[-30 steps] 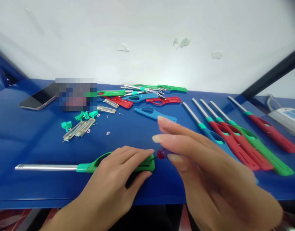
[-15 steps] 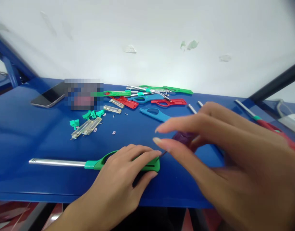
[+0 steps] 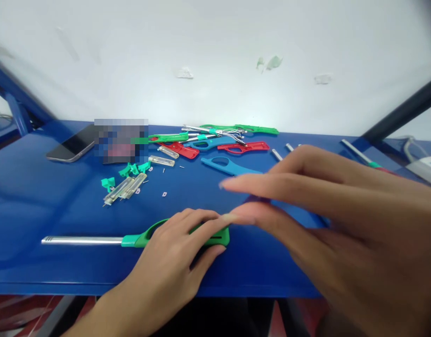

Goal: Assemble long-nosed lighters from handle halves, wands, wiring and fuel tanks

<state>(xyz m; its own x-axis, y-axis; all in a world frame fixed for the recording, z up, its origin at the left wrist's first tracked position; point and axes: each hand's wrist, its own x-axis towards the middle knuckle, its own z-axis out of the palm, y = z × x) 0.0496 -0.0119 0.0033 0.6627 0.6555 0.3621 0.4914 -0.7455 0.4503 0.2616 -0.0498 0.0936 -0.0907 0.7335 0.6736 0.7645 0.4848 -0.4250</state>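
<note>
A green stick lighter (image 3: 218,238) lies flat on the blue table (image 3: 54,206), its metal barrel pointing left. My left hand (image 3: 176,252) is closed over its handle and presses it down, thumb on the near side. My right hand (image 3: 356,229) is at the handle's right end, with thumb and forefinger apart. Behind those fingers shows a sliver of the purple handle of a screwdriver (image 3: 256,199), held in the right hand; its shaft and tip are hidden.
Clear fuel tanks (image 3: 126,188) and teal plastic pieces (image 3: 131,169) lie at the left. Lighter shells, including a blue one (image 3: 229,167) and a red one (image 3: 247,148), lie along the back. A phone (image 3: 75,142) rests at the back left; a white wall (image 3: 215,61) stands behind.
My right thumb has come down and left, closer to my left forefinger, and now covers most of the screwdriver. My left hand stays on the lighter. The view has shifted slightly.
</note>
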